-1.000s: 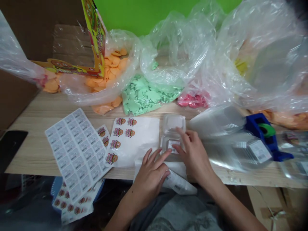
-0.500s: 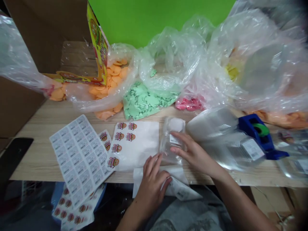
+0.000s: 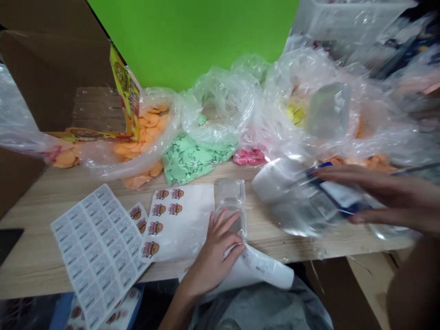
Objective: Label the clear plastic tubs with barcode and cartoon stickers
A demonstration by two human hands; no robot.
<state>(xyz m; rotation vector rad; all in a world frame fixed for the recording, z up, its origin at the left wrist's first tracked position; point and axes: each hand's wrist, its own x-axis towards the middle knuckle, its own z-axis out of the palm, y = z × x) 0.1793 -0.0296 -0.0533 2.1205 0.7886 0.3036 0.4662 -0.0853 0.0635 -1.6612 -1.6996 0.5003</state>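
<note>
Currently I report the clear plastic box (image 3: 230,192) lying lengthwise away from me, nearest the left hand (image 3: 216,256), fingers resting on it ungripped, the right hand (image 3: 381,195) open, well aside.

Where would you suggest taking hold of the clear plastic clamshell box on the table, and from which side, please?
I'd grip the rim of its far half, coming from the far side. The clear plastic clamshell box lies open and flat, so that raised rim offers an edge, while the left hand has its fingers on the near half.
</note>
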